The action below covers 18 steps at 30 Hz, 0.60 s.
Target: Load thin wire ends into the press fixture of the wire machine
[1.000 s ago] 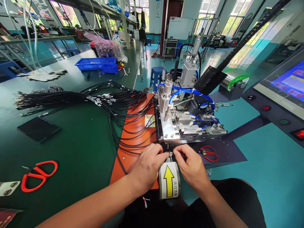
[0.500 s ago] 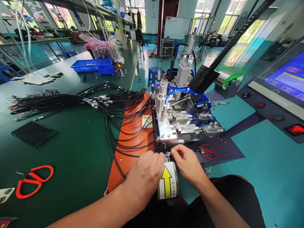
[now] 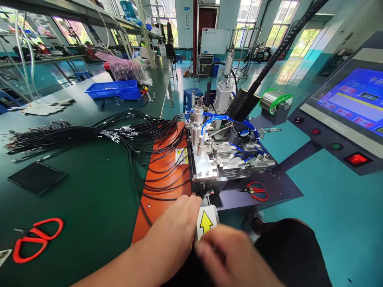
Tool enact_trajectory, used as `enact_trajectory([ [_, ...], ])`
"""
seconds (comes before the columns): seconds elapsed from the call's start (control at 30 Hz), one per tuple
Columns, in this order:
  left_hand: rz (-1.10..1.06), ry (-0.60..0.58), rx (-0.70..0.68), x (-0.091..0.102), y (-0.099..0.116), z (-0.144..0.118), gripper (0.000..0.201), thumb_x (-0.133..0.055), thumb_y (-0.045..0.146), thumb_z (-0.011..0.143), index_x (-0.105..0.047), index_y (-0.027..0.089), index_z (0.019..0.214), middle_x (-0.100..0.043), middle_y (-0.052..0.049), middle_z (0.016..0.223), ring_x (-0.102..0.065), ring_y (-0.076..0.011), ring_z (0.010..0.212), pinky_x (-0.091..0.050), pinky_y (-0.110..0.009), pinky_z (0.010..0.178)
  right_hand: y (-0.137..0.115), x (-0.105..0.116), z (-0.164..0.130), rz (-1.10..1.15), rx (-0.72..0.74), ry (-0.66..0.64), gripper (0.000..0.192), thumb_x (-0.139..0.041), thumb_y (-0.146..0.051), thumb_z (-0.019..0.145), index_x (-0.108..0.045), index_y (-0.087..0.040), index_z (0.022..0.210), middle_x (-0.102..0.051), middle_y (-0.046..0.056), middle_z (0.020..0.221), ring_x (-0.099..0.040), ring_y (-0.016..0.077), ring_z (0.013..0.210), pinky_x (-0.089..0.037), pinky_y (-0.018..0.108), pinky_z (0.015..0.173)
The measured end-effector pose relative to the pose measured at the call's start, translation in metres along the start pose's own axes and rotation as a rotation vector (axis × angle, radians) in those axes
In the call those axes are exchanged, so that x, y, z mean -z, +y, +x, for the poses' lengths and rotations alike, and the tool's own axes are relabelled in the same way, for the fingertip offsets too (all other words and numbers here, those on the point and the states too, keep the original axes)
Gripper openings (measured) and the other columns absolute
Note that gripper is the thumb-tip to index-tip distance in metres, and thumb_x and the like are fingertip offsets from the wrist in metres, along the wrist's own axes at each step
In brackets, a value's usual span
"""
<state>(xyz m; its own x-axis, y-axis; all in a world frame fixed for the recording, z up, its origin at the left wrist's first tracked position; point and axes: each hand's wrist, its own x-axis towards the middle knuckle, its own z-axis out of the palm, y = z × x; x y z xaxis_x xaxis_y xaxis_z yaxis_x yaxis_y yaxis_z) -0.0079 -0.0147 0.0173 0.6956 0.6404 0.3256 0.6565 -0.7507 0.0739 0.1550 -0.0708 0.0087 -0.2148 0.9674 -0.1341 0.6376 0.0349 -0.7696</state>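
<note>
At the machine's (image 3: 221, 159) front edge, by the yellow arrow label (image 3: 206, 221), left hand (image 3: 176, 235) curled loosely over a thin black wire (image 3: 163, 198), right hand (image 3: 230, 259) blurred, grip impossible to tell; likely light, limp, springy, best pinched just behind its small metal terminal.

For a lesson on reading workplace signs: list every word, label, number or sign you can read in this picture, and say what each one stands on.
No text is sharp enough to quote.
Yellow arrow, pointing up: on the white label beside the left hand; no characters legible.
Warning sticker on the orange plate: triangle sign, print too small.
Touchscreen: blurred boxes.
Wall poster and whiteboard: too small.
</note>
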Motion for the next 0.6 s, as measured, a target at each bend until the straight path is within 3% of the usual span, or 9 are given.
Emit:
enact_trajectory([
  [0.03,-0.025,0.001,0.039,0.005,-0.005,0.002,0.051,-0.035,0.002,0.078,-0.051,0.004,0.126,-0.060,-0.015,0.119,-0.057,-0.0243,0.106,-0.050,-0.037,0.092,-0.004,-0.012,-0.006,-0.061,-0.070,-0.148,0.020,-0.064,-0.039,0.078,-0.066,-0.019,0.076,-0.061,0.003,0.067,-0.056,0.0163,0.058,-0.026,0.028,0.052],
  [0.1,-0.051,0.007,0.171,0.019,-0.018,0.007,0.047,-0.033,0.002,0.081,-0.053,0.012,0.122,-0.059,-0.008,0.125,-0.056,-0.0196,0.113,-0.047,-0.035,0.098,-0.009,-0.036,-0.009,-0.179,-0.157,-0.327,0.038,-0.077,-0.047,0.062,-0.067,-0.015,0.079,-0.062,0.008,0.065,-0.058,0.0230,0.057,-0.019,0.028,0.049],
  [0.13,-0.067,0.030,0.216,0.026,-0.025,0.010,0.042,-0.033,0.003,0.080,-0.056,0.016,0.114,-0.061,-0.005,0.119,-0.058,-0.0182,0.109,-0.048,-0.034,0.095,-0.010,-0.046,-0.007,-0.106,-0.154,-0.398,0.042,-0.076,-0.049,0.063,-0.067,-0.014,0.084,-0.062,0.008,0.065,-0.058,0.0219,0.057,-0.021,0.027,0.047],
  [0.23,-0.046,0.101,0.282,0.048,-0.043,0.014,0.034,-0.032,0.006,0.081,-0.057,0.017,0.101,-0.065,-0.002,0.104,-0.062,-0.0172,0.093,-0.050,-0.032,0.079,-0.016,-0.064,0.006,0.177,-0.150,-0.420,0.036,-0.064,-0.048,0.078,-0.065,-0.015,0.092,-0.064,0.008,0.074,-0.059,0.0171,0.060,-0.030,0.022,0.047],
  [0.33,-0.076,0.048,0.316,0.062,-0.053,0.015,0.030,-0.033,0.010,0.084,-0.058,0.016,0.100,-0.065,-0.002,0.099,-0.061,-0.0171,0.090,-0.048,-0.030,0.076,-0.022,-0.070,0.015,0.374,-0.204,-0.489,0.023,-0.054,-0.034,0.086,-0.061,-0.013,0.079,-0.063,0.006,0.067,-0.056,0.0119,0.054,-0.032,0.018,0.046],
  [0.43,-0.237,-0.183,0.302,0.068,-0.051,0.016,0.027,-0.036,0.014,0.089,-0.059,0.019,0.102,-0.063,-0.001,0.097,-0.059,-0.0153,0.088,-0.044,-0.028,0.078,-0.020,-0.058,0.017,0.506,-0.257,-0.480,0.027,-0.045,-0.031,0.091,-0.058,-0.013,0.076,-0.059,0.004,0.060,-0.051,0.0089,0.045,-0.030,0.016,0.042],
  [0.53,-0.493,-0.505,0.179,0.063,-0.038,0.020,0.023,-0.039,0.027,0.098,-0.061,0.020,0.095,-0.062,0.000,0.094,-0.055,-0.0134,0.085,-0.041,-0.025,0.074,-0.011,-0.019,0.018,0.601,-0.282,-0.374,0.035,-0.041,-0.042,0.096,-0.059,-0.014,0.086,-0.060,0.002,0.063,-0.046,0.0086,0.039,-0.027,0.018,0.036],
  [0.57,-0.563,-0.550,0.140,0.056,-0.032,0.021,0.024,-0.041,0.031,0.099,-0.061,0.020,0.092,-0.061,0.000,0.091,-0.054,-0.0134,0.082,-0.039,-0.025,0.071,-0.007,-0.002,0.020,0.528,-0.220,-0.312,0.038,-0.043,-0.043,0.096,-0.059,-0.013,0.079,-0.056,0.001,0.057,-0.047,0.0077,0.041,-0.030,0.017,0.040],
  [0.6,-0.607,-0.510,0.132,0.048,-0.026,0.022,0.023,-0.042,0.029,0.098,-0.062,0.020,0.093,-0.061,-0.001,0.090,-0.052,-0.0138,0.081,-0.038,-0.025,0.071,-0.003,0.015,0.021,0.451,-0.194,-0.302,0.042,-0.044,-0.044,0.096,-0.057,-0.012,0.072,-0.050,0.000,0.050,-0.044,0.0076,0.042,-0.031,0.017,0.042],
])
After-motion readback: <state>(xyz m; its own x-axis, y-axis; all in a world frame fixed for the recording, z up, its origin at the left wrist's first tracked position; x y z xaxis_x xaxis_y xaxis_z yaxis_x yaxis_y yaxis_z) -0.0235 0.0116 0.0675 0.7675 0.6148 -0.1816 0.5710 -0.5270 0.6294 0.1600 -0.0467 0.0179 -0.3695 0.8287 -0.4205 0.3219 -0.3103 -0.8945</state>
